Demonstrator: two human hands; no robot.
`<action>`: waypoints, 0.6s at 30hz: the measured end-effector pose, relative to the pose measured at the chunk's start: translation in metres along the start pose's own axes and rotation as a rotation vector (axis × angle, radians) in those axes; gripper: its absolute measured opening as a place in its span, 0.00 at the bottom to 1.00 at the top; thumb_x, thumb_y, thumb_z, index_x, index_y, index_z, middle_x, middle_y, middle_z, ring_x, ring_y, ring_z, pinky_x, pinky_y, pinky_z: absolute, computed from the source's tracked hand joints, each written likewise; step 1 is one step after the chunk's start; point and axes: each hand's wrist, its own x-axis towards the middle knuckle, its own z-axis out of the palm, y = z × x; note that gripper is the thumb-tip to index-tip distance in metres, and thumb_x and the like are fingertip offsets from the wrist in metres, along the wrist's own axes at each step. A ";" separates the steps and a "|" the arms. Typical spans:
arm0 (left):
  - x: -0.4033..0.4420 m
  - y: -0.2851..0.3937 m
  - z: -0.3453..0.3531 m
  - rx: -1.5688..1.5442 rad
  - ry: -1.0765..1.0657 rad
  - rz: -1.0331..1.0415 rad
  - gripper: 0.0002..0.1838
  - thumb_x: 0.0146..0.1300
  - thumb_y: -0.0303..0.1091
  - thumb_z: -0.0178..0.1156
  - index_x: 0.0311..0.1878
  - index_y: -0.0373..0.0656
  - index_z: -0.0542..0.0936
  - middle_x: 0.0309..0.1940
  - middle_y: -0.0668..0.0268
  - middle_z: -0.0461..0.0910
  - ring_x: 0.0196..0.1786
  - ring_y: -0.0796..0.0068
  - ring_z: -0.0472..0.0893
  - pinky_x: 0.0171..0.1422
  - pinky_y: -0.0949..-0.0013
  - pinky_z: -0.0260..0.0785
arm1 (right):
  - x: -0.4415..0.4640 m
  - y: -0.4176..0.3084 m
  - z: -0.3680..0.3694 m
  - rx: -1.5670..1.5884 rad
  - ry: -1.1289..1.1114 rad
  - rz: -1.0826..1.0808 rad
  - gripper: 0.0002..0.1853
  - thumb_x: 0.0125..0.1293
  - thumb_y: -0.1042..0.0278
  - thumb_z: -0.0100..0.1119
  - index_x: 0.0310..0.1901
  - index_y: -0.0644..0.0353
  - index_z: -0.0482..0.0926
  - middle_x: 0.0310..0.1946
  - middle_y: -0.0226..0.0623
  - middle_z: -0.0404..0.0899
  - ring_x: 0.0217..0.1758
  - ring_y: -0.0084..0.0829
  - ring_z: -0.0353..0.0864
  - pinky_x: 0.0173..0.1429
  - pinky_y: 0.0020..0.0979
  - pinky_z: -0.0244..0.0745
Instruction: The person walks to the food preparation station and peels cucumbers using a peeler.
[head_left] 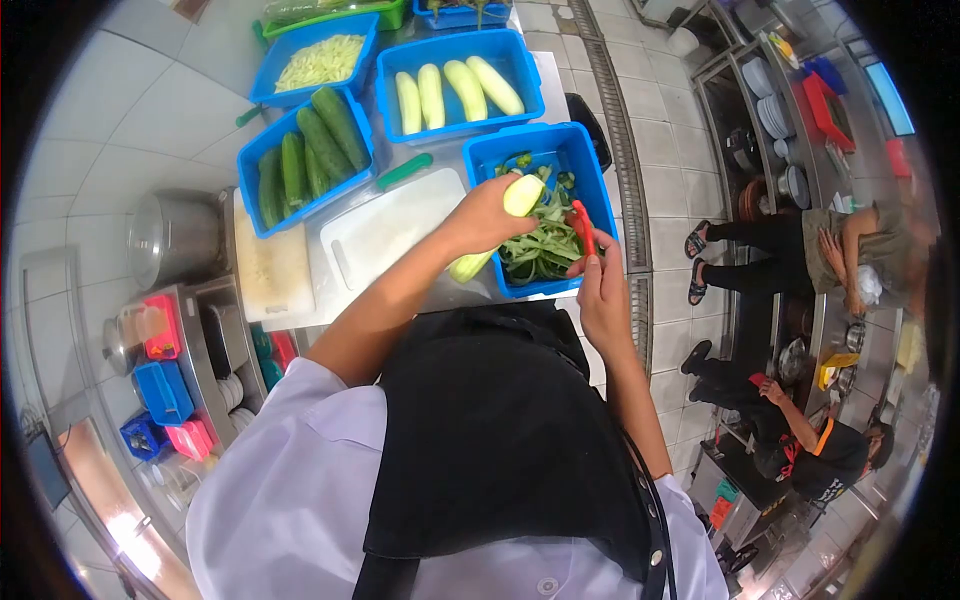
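My left hand (484, 220) is wrapped round a pale, peeled cucumber (523, 196), whose two ends stick out on either side of the fist. My right hand (602, 290) grips a red peeler (582, 228), held a little to the right of the cucumber and apart from it. Both hands are over a blue tub (484, 150) with a heap of green peelings (545, 248) inside. Left of the tub, a white cutting board (390, 225) lies flat, with a green-handled knife (405, 171) at its far edge; its blade is not clearly visible.
Several peeled cucumbers (466, 88) fill a blue tray behind. Unpeeled dark green cucumbers (322, 142) lie in another, and cut pale pieces (322, 62) in a third. A wooden board (270, 262) is at the left. Two people stand by shelving (800, 190) at the right.
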 end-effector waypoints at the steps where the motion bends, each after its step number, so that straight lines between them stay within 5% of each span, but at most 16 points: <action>1: 0.000 -0.004 -0.001 -0.016 -0.042 0.001 0.29 0.57 0.39 0.75 0.60 0.34 0.80 0.49 0.52 0.86 0.52 0.58 0.85 0.60 0.59 0.75 | 0.003 0.006 -0.001 -0.118 0.077 -0.119 0.19 0.85 0.67 0.41 0.72 0.61 0.66 0.36 0.40 0.84 0.28 0.28 0.78 0.36 0.33 0.72; 2: 0.000 -0.002 -0.003 -0.032 -0.084 0.001 0.31 0.57 0.38 0.75 0.61 0.33 0.79 0.51 0.49 0.86 0.54 0.54 0.85 0.62 0.58 0.76 | 0.004 0.007 -0.002 -0.236 0.155 -0.237 0.19 0.85 0.68 0.41 0.71 0.62 0.67 0.35 0.42 0.84 0.30 0.35 0.83 0.39 0.38 0.75; 5: -0.005 0.009 -0.010 -0.083 -0.193 -0.026 0.30 0.56 0.38 0.74 0.60 0.32 0.80 0.51 0.49 0.86 0.55 0.55 0.85 0.62 0.58 0.75 | 0.004 0.001 -0.007 -0.314 0.181 -0.150 0.19 0.84 0.68 0.42 0.70 0.63 0.68 0.36 0.47 0.85 0.37 0.46 0.87 0.43 0.44 0.78; 8: -0.003 -0.007 -0.010 -0.119 -0.240 -0.118 0.29 0.59 0.40 0.76 0.60 0.36 0.80 0.48 0.56 0.86 0.51 0.65 0.83 0.59 0.61 0.75 | 0.008 0.014 -0.013 -0.484 0.294 -0.106 0.19 0.84 0.69 0.43 0.71 0.60 0.69 0.33 0.39 0.83 0.36 0.34 0.84 0.46 0.37 0.76; 12: -0.001 -0.013 -0.010 0.020 -0.092 -0.134 0.29 0.63 0.47 0.75 0.60 0.36 0.80 0.48 0.58 0.85 0.51 0.67 0.83 0.59 0.62 0.75 | 0.007 0.012 -0.017 -0.408 0.298 -0.049 0.19 0.83 0.70 0.45 0.70 0.60 0.70 0.35 0.41 0.84 0.37 0.32 0.83 0.46 0.35 0.76; 14: 0.008 -0.009 -0.009 -0.134 0.023 -0.161 0.30 0.69 0.53 0.71 0.60 0.36 0.80 0.48 0.60 0.85 0.50 0.68 0.83 0.58 0.64 0.75 | 0.001 0.001 -0.019 -0.238 0.111 -0.129 0.18 0.81 0.69 0.50 0.68 0.60 0.73 0.40 0.52 0.87 0.40 0.47 0.87 0.45 0.42 0.79; 18: 0.027 -0.007 -0.004 -0.965 0.155 -0.470 0.25 0.77 0.60 0.61 0.51 0.43 0.76 0.34 0.64 0.77 0.34 0.67 0.80 0.41 0.62 0.77 | -0.013 -0.034 -0.003 -0.278 -0.035 -0.291 0.19 0.77 0.74 0.55 0.66 0.58 0.79 0.47 0.48 0.87 0.41 0.45 0.87 0.47 0.42 0.80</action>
